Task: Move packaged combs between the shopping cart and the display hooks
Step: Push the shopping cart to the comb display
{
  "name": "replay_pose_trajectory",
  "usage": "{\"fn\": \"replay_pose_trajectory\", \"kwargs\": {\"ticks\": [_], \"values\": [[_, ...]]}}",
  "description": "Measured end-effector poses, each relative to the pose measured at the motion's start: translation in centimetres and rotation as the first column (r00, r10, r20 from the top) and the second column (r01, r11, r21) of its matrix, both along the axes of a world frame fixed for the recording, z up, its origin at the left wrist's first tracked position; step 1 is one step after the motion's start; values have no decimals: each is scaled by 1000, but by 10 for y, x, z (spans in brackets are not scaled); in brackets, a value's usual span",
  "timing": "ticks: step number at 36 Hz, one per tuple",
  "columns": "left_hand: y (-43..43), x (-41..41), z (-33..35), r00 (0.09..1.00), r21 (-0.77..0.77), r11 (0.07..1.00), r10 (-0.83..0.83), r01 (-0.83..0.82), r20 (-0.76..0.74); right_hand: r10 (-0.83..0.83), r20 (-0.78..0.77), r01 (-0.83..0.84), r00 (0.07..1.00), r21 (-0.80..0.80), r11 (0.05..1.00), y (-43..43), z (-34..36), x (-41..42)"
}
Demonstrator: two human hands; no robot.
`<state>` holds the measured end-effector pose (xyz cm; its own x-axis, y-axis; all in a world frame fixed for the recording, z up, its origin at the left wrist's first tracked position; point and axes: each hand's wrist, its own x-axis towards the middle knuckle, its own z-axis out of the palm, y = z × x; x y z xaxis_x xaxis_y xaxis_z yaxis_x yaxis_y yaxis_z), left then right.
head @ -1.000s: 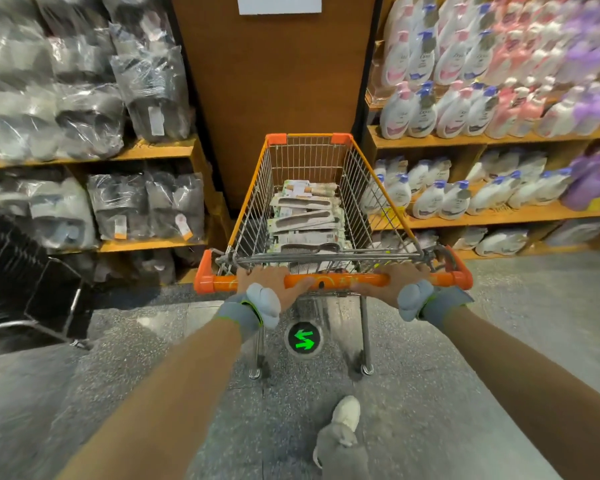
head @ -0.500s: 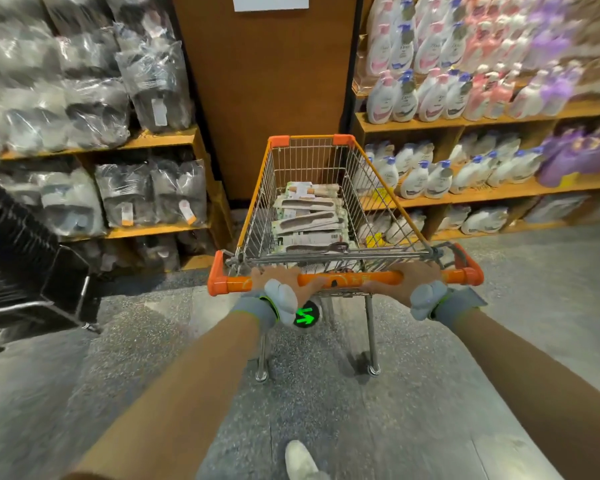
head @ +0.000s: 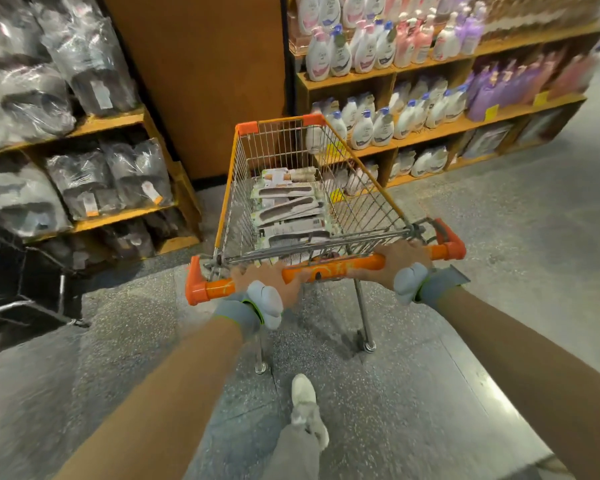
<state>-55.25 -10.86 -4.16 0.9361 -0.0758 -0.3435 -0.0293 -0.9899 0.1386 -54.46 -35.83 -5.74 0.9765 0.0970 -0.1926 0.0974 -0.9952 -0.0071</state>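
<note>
A wire shopping cart (head: 361, 174) with orange trim stands in front of me on the grey floor. Several packaged combs (head: 290, 207) lie stacked flat in its basket. My left hand (head: 269, 282) grips the left part of the orange handle bar (head: 333, 270). My right hand (head: 400, 259) grips the same bar further right. Both wrists carry grey bands. No display hooks are in view.
Wooden shelves with bagged goods (head: 84, 133) stand at the left. A brown panel (head: 205, 81) rises straight ahead. Shelves of pump bottles (head: 413, 98) run along the right. A dark wire rack (head: 21, 282) stands at the near left. My shoe (head: 303, 396) is under the cart.
The cart has swung to the right while rolling forward, so the handle now slants up to the right. Both hands have stayed on the handle. My foot has stepped forward.
</note>
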Motion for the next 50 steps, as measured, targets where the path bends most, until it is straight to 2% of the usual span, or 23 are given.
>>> {"fn": "replay_pose_trajectory", "kwargs": {"ticks": [5, 9, 17, 18, 23, 30, 35, 39, 45, 50], "values": [[-8, -43, 0, 1000, 26, 999, -25, 25, 4, -20, 86, 20, 996, 0, 1000, -7, 4, -52], [-13, -66, -5, 999, 34, 999, -37, 38, -22, -61, 38, 60, 997, 8, 998, -11, 4, -77], [-16, -87, -9, 993, 76, 991, -113, 115, -21, -149, 78, 147, 986, 29, 989, -13, 3, -119], [-22, -89, -9, 981, 82, 978, -187, 190, -39, -221, 54, 218, 974, 52, 975, -16, 2, -137], [-9, -79, -7, 971, 62, 969, -237, 240, -42, -231, 13, 230, 973, 52, 972, -4, 3, -136], [12, -63, -8, 917, 76, 914, -399, 398, -13, -326, -5, 325, 945, 83, 942, 23, 6, -165], [25, -44, -11, 839, 126, 832, -544, 540, -8, -377, -79, 384, 923, 127, 915, 42, 4, -186], [23, -38, -9, 793, 151, 785, -609, 600, 17, -426, -16, 425, 904, 132, 896, 55, 3, -198], [4, -22, -11, 709, 171, 704, -704, 689, 39, -587, 32, 579, 809, 128, 805, 62, -1, -211], [-31, -15, -18, 633, 178, 634, -771, 752, 72, -701, -43, 701, 711, 106, 705, 48, -1, -221]]}}
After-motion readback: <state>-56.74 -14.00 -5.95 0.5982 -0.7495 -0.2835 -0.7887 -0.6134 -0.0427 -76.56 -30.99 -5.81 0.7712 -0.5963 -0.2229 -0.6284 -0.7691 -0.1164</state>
